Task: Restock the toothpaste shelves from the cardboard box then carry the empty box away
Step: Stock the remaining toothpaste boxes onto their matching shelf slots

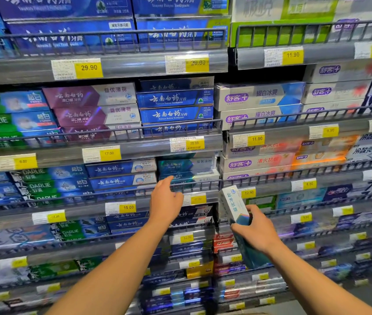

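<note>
while right fingers (252,210) wrap it, toothpaste box (233,204) tilts.

Grey wire-fronted shop shelving (112,71) fills the view, edged with yellow price tags (88,68).
</note>
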Tool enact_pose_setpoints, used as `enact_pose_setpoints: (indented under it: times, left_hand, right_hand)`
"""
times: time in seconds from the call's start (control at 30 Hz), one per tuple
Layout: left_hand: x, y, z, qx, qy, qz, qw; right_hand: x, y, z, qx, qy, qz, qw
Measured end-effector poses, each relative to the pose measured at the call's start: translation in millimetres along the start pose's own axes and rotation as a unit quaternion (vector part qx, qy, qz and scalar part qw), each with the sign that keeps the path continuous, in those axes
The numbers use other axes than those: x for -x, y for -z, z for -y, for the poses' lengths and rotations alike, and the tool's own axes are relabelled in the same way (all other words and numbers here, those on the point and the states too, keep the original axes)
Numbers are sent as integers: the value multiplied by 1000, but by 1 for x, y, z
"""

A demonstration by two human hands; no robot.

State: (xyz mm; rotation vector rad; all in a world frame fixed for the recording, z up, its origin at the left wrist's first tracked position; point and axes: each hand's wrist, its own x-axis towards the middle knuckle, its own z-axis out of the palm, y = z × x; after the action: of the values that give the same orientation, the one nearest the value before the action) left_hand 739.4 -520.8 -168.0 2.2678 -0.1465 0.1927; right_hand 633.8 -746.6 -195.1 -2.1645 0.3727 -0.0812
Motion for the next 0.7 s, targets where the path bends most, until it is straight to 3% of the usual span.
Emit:
enact_pose_setpoints:
  times: [0.17, 0.33, 0.47, 0.6, 0.7]
  left_hand:
    - [25, -1, 4, 16, -11, 52, 998]
    - [44, 2, -3, 62, -41, 265, 961]
    - [53, 4, -9, 50, -36, 358, 932]
    - [58, 6, -4, 24, -31, 333, 942]
    - [58, 15, -3, 90, 5, 346, 934]
  right_hand:
    - [2, -8, 4, -41, -1, 12, 999]
    - [0, -24, 23, -169, -14, 30, 985]
    - [-4, -37, 38, -254, -5, 21, 967]
    - [-3, -42, 49, -303, 4, 15, 953]
    - [-4, -39, 52, -337, 8, 47, 940]
